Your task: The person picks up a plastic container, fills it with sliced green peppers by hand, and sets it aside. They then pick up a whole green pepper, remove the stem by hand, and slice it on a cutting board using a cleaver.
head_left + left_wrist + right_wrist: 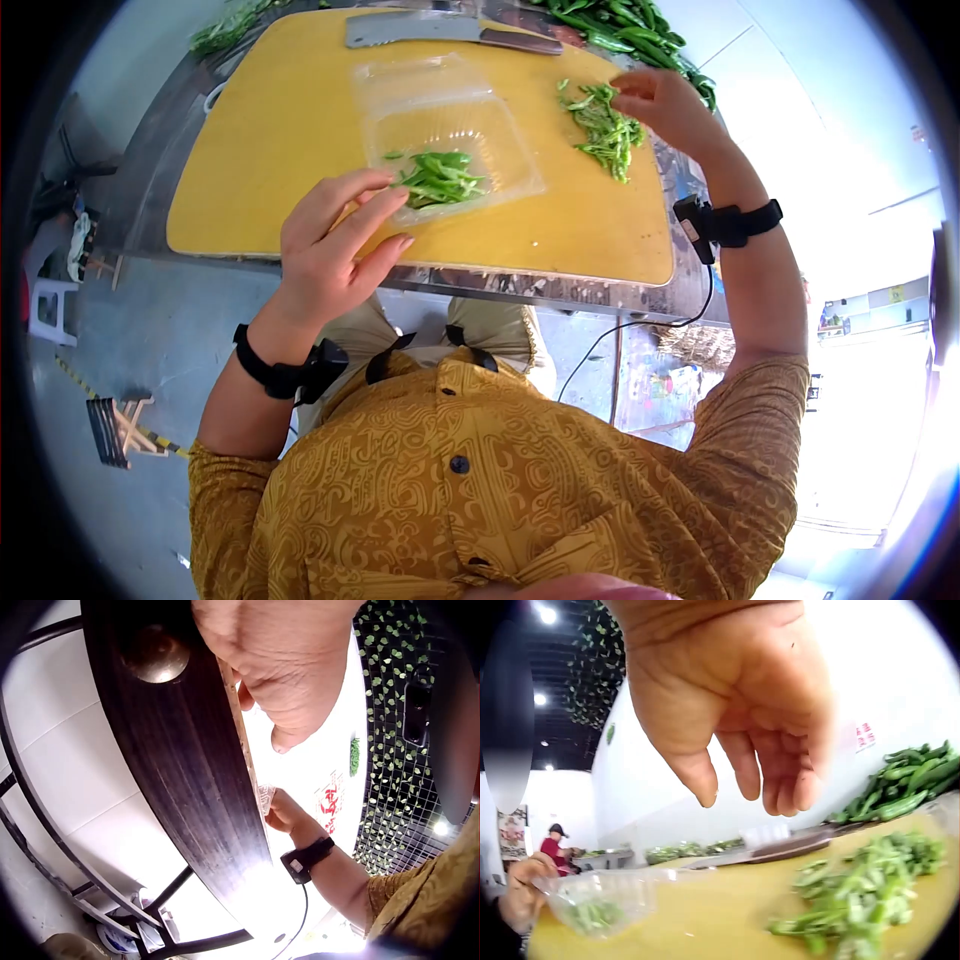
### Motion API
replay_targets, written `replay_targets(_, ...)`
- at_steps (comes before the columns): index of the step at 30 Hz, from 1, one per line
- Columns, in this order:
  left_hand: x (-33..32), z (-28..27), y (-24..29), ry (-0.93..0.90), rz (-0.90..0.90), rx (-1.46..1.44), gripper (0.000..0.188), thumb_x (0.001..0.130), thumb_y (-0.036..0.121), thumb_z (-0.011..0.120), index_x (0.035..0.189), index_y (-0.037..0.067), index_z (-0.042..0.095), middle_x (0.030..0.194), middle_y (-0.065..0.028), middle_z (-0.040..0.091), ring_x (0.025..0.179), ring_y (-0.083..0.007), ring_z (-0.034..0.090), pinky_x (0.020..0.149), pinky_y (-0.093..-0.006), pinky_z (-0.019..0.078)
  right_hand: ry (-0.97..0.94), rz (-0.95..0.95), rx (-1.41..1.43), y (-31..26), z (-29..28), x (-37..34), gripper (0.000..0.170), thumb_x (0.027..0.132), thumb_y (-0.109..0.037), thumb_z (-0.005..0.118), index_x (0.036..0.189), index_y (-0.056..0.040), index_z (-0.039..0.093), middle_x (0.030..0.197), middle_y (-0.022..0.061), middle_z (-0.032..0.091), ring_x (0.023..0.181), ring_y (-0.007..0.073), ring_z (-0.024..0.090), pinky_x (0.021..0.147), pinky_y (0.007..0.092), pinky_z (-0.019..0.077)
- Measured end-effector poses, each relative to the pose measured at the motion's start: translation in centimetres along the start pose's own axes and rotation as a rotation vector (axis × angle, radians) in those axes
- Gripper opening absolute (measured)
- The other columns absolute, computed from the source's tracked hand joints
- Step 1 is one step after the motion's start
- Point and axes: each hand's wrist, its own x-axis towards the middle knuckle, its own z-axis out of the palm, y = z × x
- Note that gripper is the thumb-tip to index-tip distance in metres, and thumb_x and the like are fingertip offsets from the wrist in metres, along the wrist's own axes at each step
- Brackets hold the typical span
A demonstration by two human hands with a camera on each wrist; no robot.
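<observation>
The heap of cut green pepper lies on the right part of the yellow cutting board, just below your right hand. In the head view, your fingertips overlap the heap's far end; the right wrist view shows them raised clear of it. That hand is loosely open, fingers gently bent and thumb apart, and it holds nothing.

The clear plastic container sits unlidded near the middle of the board, its lid folded back toward the far side. More pepper slices lie inside it, gathered toward the near left corner. Your left hand is at that corner, open, with the fingers reaching toward the slices and the thumb spread away; you cannot tell from these views whether the fingertips touch the plastic.

Beyond the container, a cleaver lies across the far edge of the board, handle to the right. Whole green peppers are piled on the bench, past the far right corner.
</observation>
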Motion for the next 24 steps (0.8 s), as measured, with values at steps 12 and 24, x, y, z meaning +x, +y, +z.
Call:
replay_targets(12, 0.2, -0.2, 0.2, -0.007, 0.018, 0.044, 0.038, 0.071, 0.004, 0.072, 0.108, -0.001, 0.063, 0.11, -0.017, 0.059, 0.09, -0.0279, 0.062, 0.072, -0.0315, 0.0505, -0.145, 0.38, -0.22, 2.5, 3.6, -1.2, 0.085, 0.07, -0.058, 0.075, 0.118, 0.0085, 0.055, 0.089, 0.0232, 0.066, 0.075, 0.0303, 0.067, 0.068, 0.0384, 0.0525)
replay_targets(24, 0.4, -0.3, 0.5, -0.02, 0.005, 0.057, 0.039, 0.07, 0.002, 0.072, 0.108, -0.001, 0.063, 0.11, -0.0163, 0.059, 0.089, -0.0278, 0.061, 0.072, -0.0319, 0.0498, -0.117, 0.263, -0.261, 1.4, 4.9, 0.2, 0.063, 0.074, -0.032, 0.069, 0.126, -0.0004, 0.053, 0.097, 0.0242, 0.066, 0.092, 0.0376, 0.064, 0.081, 0.0434, 0.0497)
